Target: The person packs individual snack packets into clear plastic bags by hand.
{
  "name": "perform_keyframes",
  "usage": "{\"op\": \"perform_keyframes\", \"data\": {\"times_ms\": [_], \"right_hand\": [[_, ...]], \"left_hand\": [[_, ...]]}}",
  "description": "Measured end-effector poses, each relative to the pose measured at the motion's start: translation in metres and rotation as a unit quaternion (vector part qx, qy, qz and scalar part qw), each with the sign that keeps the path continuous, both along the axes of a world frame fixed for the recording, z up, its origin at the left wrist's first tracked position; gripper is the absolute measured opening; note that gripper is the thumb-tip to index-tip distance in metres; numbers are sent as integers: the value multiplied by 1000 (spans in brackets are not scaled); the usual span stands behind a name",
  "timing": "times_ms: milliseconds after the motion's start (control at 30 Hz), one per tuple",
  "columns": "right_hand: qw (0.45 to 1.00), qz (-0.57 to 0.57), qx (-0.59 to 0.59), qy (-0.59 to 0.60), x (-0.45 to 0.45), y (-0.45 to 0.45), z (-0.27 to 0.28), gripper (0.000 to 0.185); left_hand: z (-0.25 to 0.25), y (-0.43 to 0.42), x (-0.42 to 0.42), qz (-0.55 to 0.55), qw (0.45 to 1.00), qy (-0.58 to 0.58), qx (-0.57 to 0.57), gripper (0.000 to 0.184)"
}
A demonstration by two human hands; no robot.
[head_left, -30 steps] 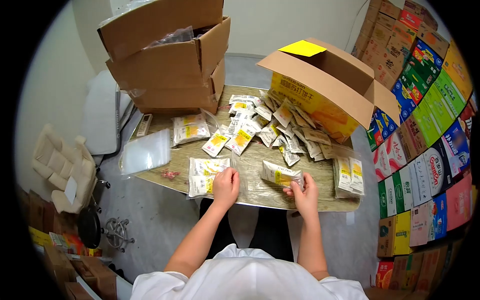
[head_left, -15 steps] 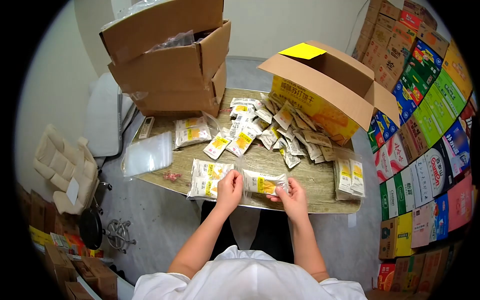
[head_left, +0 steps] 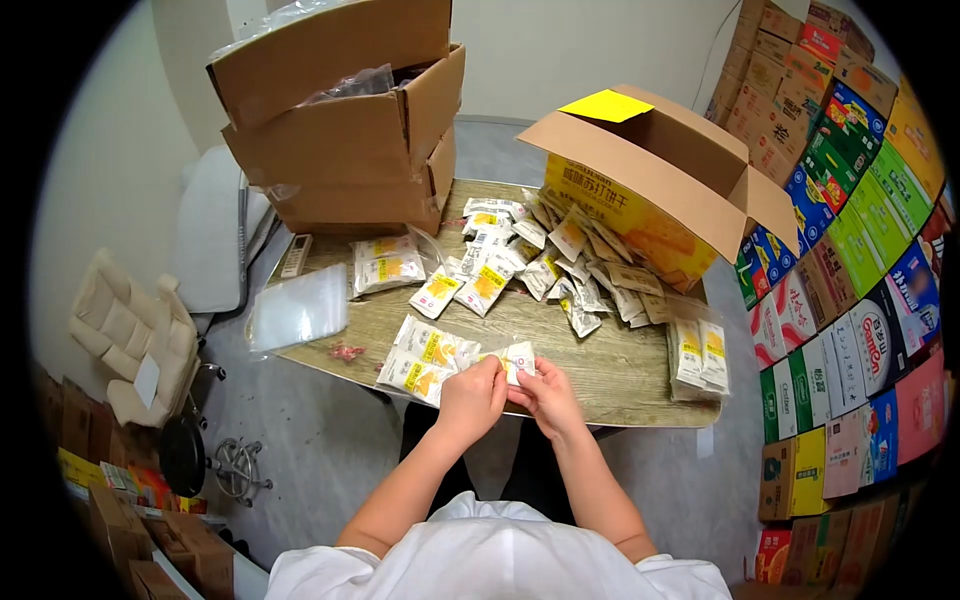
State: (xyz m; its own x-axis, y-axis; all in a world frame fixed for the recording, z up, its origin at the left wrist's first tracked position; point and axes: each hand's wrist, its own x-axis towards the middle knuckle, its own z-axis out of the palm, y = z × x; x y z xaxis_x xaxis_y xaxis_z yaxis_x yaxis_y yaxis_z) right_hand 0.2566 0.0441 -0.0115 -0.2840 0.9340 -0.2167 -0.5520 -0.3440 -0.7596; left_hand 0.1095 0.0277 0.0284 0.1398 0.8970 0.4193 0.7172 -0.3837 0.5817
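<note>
Near the table's front edge, my right hand [head_left: 552,402] is closed on a small white-and-yellow cracker packet [head_left: 518,357], gripping its right end. My left hand [head_left: 474,402] is closed beside it at the edge of a clear plastic bag; its fingertips are mostly hidden. Two cracker packets [head_left: 428,362] lie inside that bag, just left of my left hand. The held packet's left end is at the bag's mouth, partly behind my left fingers. Beyond my hands spreads a pile of loose cracker packets [head_left: 487,283].
A filled bag [head_left: 388,266] lies back left, another filled bag [head_left: 698,352] at the right edge. Flat clear bags [head_left: 298,308] rest on the left. An open yellow cracker carton [head_left: 630,220] and stacked brown boxes [head_left: 340,150] stand behind. Cartons [head_left: 850,250] line the right wall.
My right hand has moved left with the cracker packet, bringing it close to my left hand. The bag with its two packets has tilted and shifted slightly right.
</note>
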Motion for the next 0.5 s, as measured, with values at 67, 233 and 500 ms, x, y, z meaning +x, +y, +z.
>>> {"op": "perform_keyframes", "data": {"times_ms": [67, 233, 500], "right_hand": [[999, -6, -10, 39, -6, 0, -8, 28], [999, 0, -44, 26, -8, -4, -3, 27], [939, 98, 133, -301, -14, 5, -24, 12]], "left_hand": [[0, 0, 0, 4, 1000, -6, -4, 10], [1, -1, 0, 12, 1000, -8, -22, 11], [5, -4, 5, -3, 1000, -4, 0, 11]]}}
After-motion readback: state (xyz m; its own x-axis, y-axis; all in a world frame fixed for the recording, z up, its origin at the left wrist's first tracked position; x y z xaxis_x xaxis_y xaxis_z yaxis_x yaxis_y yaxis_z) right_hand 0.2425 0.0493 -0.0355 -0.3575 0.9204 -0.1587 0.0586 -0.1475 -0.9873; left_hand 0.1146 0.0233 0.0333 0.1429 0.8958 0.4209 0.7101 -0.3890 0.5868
